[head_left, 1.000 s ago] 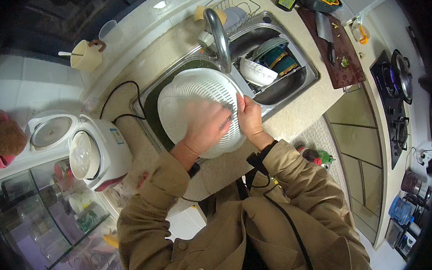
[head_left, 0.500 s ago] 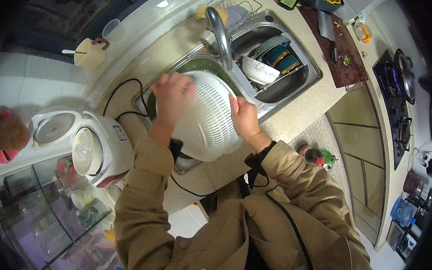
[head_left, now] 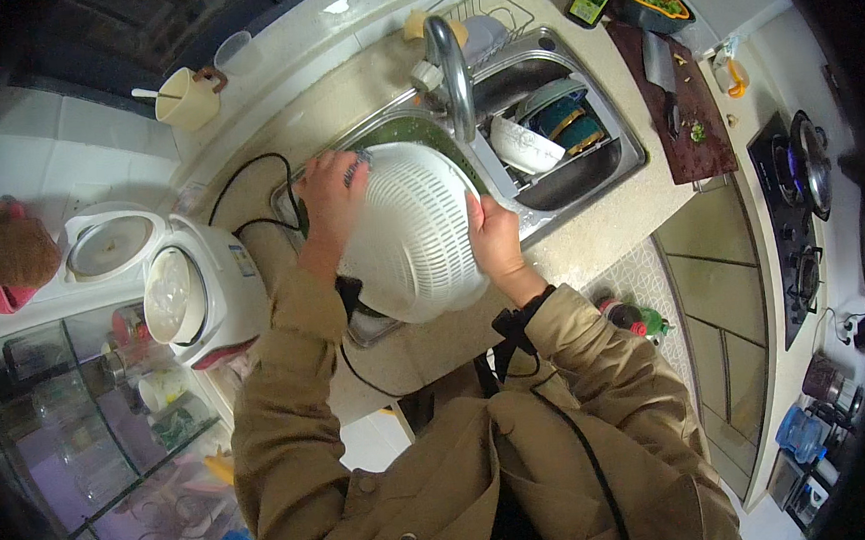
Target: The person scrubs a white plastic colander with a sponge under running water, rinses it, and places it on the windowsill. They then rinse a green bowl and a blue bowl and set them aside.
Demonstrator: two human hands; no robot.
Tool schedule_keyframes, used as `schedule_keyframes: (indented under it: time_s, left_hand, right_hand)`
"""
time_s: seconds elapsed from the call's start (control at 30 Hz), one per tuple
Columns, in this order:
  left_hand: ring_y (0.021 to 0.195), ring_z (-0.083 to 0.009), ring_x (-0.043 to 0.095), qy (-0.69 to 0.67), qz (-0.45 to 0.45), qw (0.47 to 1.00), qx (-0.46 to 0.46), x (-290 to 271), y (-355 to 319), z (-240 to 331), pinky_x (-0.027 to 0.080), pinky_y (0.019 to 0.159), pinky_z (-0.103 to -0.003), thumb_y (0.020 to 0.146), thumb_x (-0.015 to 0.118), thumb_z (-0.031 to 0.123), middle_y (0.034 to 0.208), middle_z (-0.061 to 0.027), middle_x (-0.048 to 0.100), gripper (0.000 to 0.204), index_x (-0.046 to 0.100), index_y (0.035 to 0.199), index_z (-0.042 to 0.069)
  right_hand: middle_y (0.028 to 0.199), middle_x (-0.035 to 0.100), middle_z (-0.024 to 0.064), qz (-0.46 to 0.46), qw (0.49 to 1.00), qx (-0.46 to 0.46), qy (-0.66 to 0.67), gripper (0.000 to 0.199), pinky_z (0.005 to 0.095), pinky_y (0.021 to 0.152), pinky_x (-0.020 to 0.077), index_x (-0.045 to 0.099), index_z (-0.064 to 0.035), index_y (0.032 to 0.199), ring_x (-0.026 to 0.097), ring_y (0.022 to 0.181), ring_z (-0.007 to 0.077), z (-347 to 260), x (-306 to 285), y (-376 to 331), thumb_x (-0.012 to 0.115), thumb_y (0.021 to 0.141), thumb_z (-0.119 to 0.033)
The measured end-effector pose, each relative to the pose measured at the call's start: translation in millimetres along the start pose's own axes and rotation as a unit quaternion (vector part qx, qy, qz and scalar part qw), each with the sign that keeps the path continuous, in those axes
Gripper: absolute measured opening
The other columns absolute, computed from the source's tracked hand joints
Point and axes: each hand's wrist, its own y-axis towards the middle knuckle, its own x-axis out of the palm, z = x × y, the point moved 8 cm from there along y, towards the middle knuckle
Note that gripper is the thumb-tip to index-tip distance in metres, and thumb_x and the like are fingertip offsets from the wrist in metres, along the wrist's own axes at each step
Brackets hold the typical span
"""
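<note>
A white slotted plastic colander (head_left: 415, 236) is tilted over the left sink basin (head_left: 403, 129), its slotted wall facing up. My right hand (head_left: 496, 237) grips its right edge, thumb on top. At its upper left edge is my left hand (head_left: 335, 202), fingers curled over a small grey-blue piece with dark markings (head_left: 357, 167); its kind cannot be made out. Above the colander stands the curved metal faucet (head_left: 451, 78). The colander hides much of the left basin.
The right basin holds a white bowl (head_left: 524, 147) and several dishes. A cutting board (head_left: 694, 141) with a knife (head_left: 659, 63) lies at right, near the gas stove (head_left: 785, 225). An open rice cooker (head_left: 218, 285) stands at left. A black cord (head_left: 249, 162) crosses the counter.
My left hand has slid left from the slotted wall to the colander's upper left edge. My right hand keeps its grip, and the colander has barely shifted.
</note>
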Motion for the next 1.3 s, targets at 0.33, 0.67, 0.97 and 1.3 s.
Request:
schedule_keyframes:
  time_s: [0.33, 0.67, 0.97, 1.3]
  left_hand:
    - [0.087, -0.0282, 0.052, -0.045, -0.048, 0.998, 0.013, 20, -17, 6, 0.036, 0.084, -0.041, 0.076, 0.066, 0.019, 0.088, -0.0074, 0.061, 0.017, 0.062, 0.088, 0.008]
    - [0.095, -0.0248, 0.048, -0.021, -0.158, 0.979, 0.129, 41, -55, 86, 0.028, 0.086, -0.043, 0.078, 0.063, 0.023, 0.094, -0.0041, 0.059, 0.018, 0.063, 0.09, 0.01]
    - [0.101, -0.0314, 0.05, -0.15, -0.057, 0.927, -0.34, 66, -77, -144, 0.038, 0.086, -0.043, 0.086, 0.052, 0.028, 0.109, -0.0147, 0.057, 0.028, 0.056, 0.101, 0.005]
    - [0.092, -0.0251, 0.052, -0.109, -0.033, 0.991, -0.065, 5, -12, -12, 0.039, 0.079, -0.036, 0.074, 0.069, 0.021, 0.088, -0.0072, 0.058, 0.022, 0.063, 0.091, 0.007]
  right_hand:
    - [0.059, 0.052, 0.0254, -0.027, 0.997, 0.046, 0.05, 0.038, 0.0445, 0.047, 0.0411, 0.052, 0.0003, 0.067, 0.052, 0.056, 0.0444, 11, 4, -1, 0.051, 0.093, -0.028]
    - [0.059, 0.049, 0.0272, -0.014, 0.999, 0.017, 0.035, 0.041, 0.0426, 0.047, 0.0391, 0.05, 0.0019, 0.066, 0.047, 0.052, 0.0436, 18, 4, 0, 0.049, 0.094, -0.028]
    - [0.055, 0.049, 0.0183, 0.018, 0.997, 0.021, 0.076, 0.036, 0.0346, 0.047, 0.0394, 0.053, 0.0037, 0.071, 0.04, 0.047, 0.0195, 40, -7, -6, 0.05, 0.095, -0.023]
    - [0.055, 0.049, 0.0209, -0.033, 0.996, -0.059, 0.065, 0.03, 0.0382, 0.045, 0.0388, 0.05, 0.0011, 0.072, 0.048, 0.046, 0.0345, 22, 1, -16, 0.049, 0.094, -0.02]
